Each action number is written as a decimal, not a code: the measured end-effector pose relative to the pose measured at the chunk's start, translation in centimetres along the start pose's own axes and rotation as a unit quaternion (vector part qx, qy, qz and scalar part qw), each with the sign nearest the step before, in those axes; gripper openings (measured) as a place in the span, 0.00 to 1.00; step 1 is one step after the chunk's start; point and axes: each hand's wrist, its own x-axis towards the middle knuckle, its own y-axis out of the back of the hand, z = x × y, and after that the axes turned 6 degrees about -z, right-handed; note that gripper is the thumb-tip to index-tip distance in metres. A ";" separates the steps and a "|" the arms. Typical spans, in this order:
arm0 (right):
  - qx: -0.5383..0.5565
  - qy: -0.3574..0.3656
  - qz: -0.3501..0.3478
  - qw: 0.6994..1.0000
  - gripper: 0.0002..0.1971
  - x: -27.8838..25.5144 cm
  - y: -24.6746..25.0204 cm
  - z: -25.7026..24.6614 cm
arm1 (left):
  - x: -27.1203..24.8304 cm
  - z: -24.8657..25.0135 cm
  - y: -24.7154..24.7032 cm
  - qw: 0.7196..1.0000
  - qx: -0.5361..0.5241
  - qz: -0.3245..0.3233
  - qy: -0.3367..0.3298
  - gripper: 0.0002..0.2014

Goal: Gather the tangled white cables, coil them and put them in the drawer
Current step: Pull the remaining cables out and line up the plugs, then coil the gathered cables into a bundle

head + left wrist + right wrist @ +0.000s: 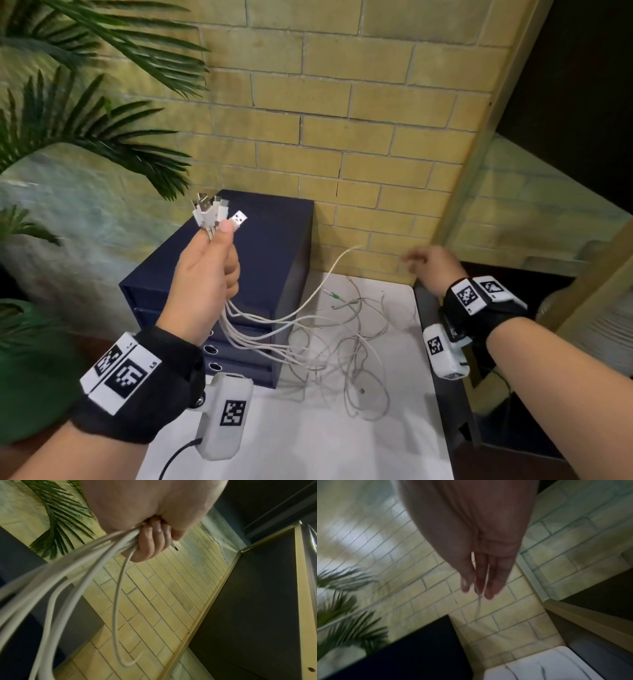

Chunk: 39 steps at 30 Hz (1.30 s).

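My left hand (pixel 219 253) is raised over the dark blue drawer unit (pixel 267 240) and grips a bundle of white cables (pixel 219 298). Their USB plugs (pixel 212 210) stick up above my thumb. In the left wrist view my curled fingers (pixel 150 543) clamp the cords (pixel 96 550). From my fist the cables hang down into a loose tangle (pixel 342 346) on the white table (pixel 308 445). One free cable end (pixel 354 247) arcs up toward my right hand (pixel 421 262) without touching it. That hand is blurred, holds nothing, and its fingers (pixel 494 582) are nearly straight.
The drawer unit's drawers (pixel 239 353) look shut; round pull holes (pixel 210 349) show on their fronts. A palm plant (pixel 85 120) fills the left. A yellow brick wall (pixel 342 137) backs the table. A dark gap (pixel 445 394) runs along the table's right edge.
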 end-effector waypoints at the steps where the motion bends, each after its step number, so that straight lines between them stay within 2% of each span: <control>1: -0.052 -0.013 -0.062 0.997 0.20 -0.3 -0.7 0.3 | 0.0 0.0 0.0 1.000 -0.001 -0.003 -0.001 0.19; 3: -0.087 -0.025 -0.122 0.988 0.26 -1.0 -1.5 0.2 | 0.2 -0.1 -0.2 1.000 -0.002 -0.013 -0.002 0.18; 5: -0.042 0.001 -0.125 0.991 0.25 -2.2 -1.9 -1.5 | 0.2 -0.3 -0.5 1.000 -0.010 -0.024 -0.007 0.15; 7: 0.013 0.074 -0.120 0.990 0.18 -4.2 -2.2 -4.5 | 0.1 -0.6 -1.2 0.999 -0.033 -0.035 -0.012 0.08; 9: 0.057 0.165 -0.158 0.972 0.17 -6.8 -2.6 -8.0 | 0.0 -0.8 -2.1 0.997 -0.059 -0.045 -0.012 0.06; 11: 0.087 0.222 -0.243 0.940 0.23 -9.0 -3.3 -10.8 | -0.1 -0.9 -2.9 0.996 -0.072 -0.054 -0.016 0.07; 13: 0.095 0.249 -0.332 0.905 0.33 -10.1 -4.7 -12.1 | -0.2 -0.8 -3.8 0.994 -0.083 -0.063 -0.018 0.08; 15: 0.072 0.267 -0.364 0.890 0.42 -10.5 -6.6 -12.5 | -0.4 -0.5 -4.6 0.991 -0.110 -0.068 -0.012 0.09; 16: 0.063 0.271 -0.354 0.893 0.40 -10.6 -7.5 -12.4 | -0.4 -0.4 -4.9 0.990 -0.121 -0.069 -0.010 0.09; 17: 0.065 0.274 -0.336 0.899 0.33 -10.5 -8.4 -12.2 | -0.4 -0.2 -5.0 0.990 -0.122 -0.064 -0.013 0.09; 19: 0.090 0.272 -0.288 0.914 0.12 -10.5 -9.4 -11.8 | -0.2 0.0 -5.0 0.993 -0.104 -0.045 -0.030 0.08; 20: 0.091 0.277 -0.261 0.920 0.05 -10.3 -9.5 -11.4 | 0.0 0.1 -4.8 0.993 -0.105 -0.031 -0.039 0.06; 22: 0.044 0.301 -0.208 0.930 0.09 -9.6 -8.7 -10.7 | 0.2 0.1 -4.3 0.991 -0.130 0.004 -0.044 0.06; 24: -0.017 0.307 -0.172 0.936 0.16 -8.7 -7.5 -9.8 | 0.3 -0.2 -3.6 0.986 -0.161 0.036 -0.035 0.12; 26: -0.050 0.311 -0.139 0.939 0.19 -8.2 -6.1 -9.1 | 0.2 -0.6 -3.0 0.980 -0.189 0.054 -0.033 0.15; 30: 0.012 0.333 -0.068 0.941 0.20 -8.5 -3.6 -8.3 | -0.4 -1.9 -2.0 0.979 -0.183 0.088 0.000 0.10; 33: 0.069 0.326 -0.036 0.942 0.29 -8.4 -2.1 -8.5 | -1.3 -3.4 -1.7 0.979 -0.165 0.108 0.044 0.04; 37: 0.109 0.296 -0.034 0.948 0.29 -8.0 -0.3 -9.2 | -1.7 -4.8 -1.5 0.978 -0.147 0.085 0.122 0.19; 39: 0.123 0.282 -0.053 0.950 0.28 -8.0 0.5 -9.5 | -1.7 -5.0 -1.3 0.984 -0.080 0.074 0.138 0.27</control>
